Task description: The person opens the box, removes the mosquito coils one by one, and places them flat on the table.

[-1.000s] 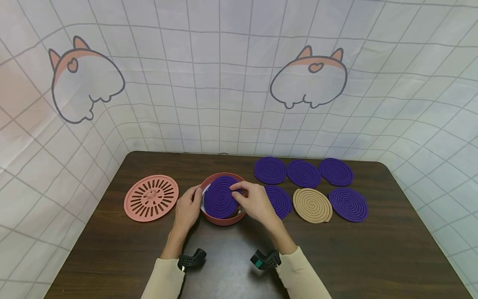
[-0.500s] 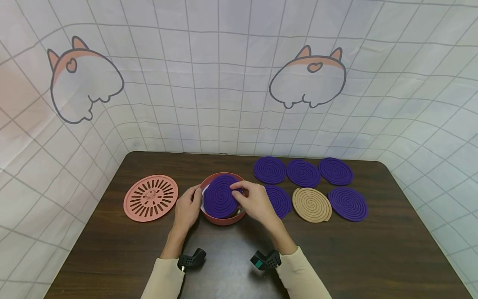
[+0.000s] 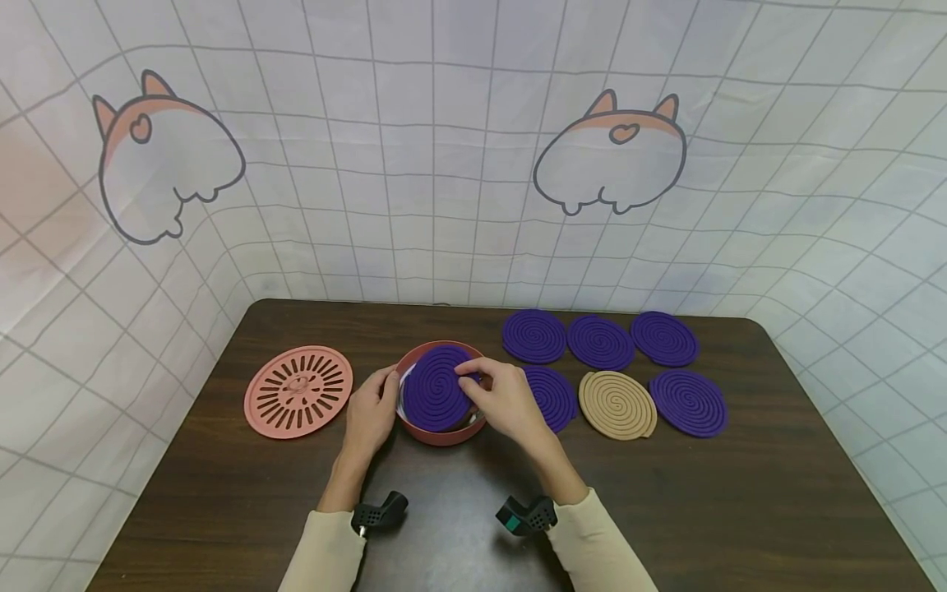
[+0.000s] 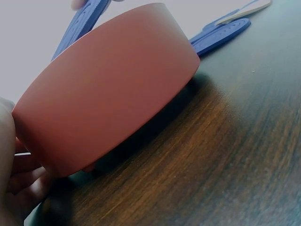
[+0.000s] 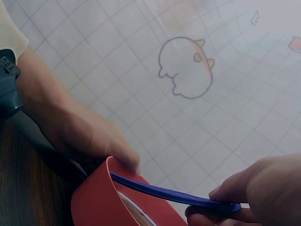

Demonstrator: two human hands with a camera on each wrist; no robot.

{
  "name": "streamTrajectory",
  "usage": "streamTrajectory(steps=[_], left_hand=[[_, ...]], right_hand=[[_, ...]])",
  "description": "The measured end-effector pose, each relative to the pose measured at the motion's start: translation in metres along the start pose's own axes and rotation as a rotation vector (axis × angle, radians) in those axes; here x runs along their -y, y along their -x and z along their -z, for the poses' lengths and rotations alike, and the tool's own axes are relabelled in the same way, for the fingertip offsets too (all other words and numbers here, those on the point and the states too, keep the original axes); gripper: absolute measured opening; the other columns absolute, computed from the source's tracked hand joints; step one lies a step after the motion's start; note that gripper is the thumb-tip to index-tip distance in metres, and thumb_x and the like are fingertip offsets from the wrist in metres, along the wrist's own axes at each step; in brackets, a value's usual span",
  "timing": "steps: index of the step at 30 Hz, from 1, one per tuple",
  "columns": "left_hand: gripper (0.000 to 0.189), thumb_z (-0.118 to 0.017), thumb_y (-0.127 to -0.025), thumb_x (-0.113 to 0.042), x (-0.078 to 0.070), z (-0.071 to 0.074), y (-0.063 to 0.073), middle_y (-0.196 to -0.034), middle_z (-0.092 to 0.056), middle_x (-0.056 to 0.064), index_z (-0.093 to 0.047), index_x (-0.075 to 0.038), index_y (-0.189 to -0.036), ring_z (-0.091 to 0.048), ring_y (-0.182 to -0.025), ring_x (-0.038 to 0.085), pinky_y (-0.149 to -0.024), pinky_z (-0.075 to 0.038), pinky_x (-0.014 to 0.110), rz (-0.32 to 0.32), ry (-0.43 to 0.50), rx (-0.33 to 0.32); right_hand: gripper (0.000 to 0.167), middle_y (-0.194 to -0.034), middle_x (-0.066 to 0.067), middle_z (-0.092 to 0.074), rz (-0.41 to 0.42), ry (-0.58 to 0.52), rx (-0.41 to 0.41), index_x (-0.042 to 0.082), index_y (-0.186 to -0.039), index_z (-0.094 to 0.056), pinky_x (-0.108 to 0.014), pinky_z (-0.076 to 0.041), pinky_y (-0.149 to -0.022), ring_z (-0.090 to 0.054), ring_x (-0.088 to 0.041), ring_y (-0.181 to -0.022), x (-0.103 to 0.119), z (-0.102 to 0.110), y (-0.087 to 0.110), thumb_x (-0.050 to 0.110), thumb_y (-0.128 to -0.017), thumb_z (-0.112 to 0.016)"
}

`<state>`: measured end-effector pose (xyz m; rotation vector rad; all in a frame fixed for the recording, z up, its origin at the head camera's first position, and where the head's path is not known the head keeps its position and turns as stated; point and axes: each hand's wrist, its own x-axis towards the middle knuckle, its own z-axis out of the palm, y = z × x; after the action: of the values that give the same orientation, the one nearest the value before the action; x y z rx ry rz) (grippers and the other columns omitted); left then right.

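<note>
My left hand [image 3: 371, 418] grips the left side of a round red container [image 3: 441, 439], thumb at the rim and fingers tucked around the wall, as the left wrist view also shows. Between thumb and fingers, my right hand [image 3: 510, 401] pinches a purple mosquito coil [image 3: 435, 390] by its right edge. That coil slants over the container's mouth; in the right wrist view its far end dips inside the rim, while the pinched end sticks out above. Inside the container, partly hidden beneath the coil, a white-edged lining [image 5: 136, 209] shows.
A pink slotted lid [image 3: 298, 393] lies to the left. At right are several flat purple mosquito coils [image 3: 601, 344] in two rows, with one tan coil [image 3: 617, 405] among them. Behind the dark wooden table [image 3: 703, 510] hangs a white gridded curtain [image 3: 414, 181].
</note>
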<state>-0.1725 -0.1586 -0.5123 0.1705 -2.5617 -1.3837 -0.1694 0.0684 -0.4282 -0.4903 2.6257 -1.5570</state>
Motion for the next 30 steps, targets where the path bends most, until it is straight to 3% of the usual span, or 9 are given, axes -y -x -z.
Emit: streamTrajectory(steps=[18,30], left_hand=[[0.039,-0.047,-0.105,-0.034,-0.0018,0.0004,-0.0010,-0.133,-0.067,0.009,-0.067,-0.014,-0.131,-0.060,-0.128,0.028,-0.110,-0.044,0.047,-0.004,0.005,0.001],[0.039,-0.047,-0.104,-0.036,-0.0024,0.0012,0.0005,-0.134,-0.067,0.008,-0.067,-0.015,-0.131,-0.060,-0.128,0.029,-0.110,-0.045,0.048,0.003,0.004,0.000]], right_hand=[[0.018,-0.068,-0.015,-0.069,-0.005,0.002,-0.020,0.012,-0.112,-0.073,-0.023,-0.039,-0.043,-0.069,-0.033,-0.062,-0.0025,-0.0028,0.0007,0.014,-0.096,-0.065],[0.019,-0.069,-0.020,-0.069,0.008,-0.008,-0.024,0.011,-0.112,-0.073,-0.022,-0.039,-0.043,-0.070,-0.036,-0.062,-0.0007,-0.0017,0.0015,0.013,-0.096,-0.065]])
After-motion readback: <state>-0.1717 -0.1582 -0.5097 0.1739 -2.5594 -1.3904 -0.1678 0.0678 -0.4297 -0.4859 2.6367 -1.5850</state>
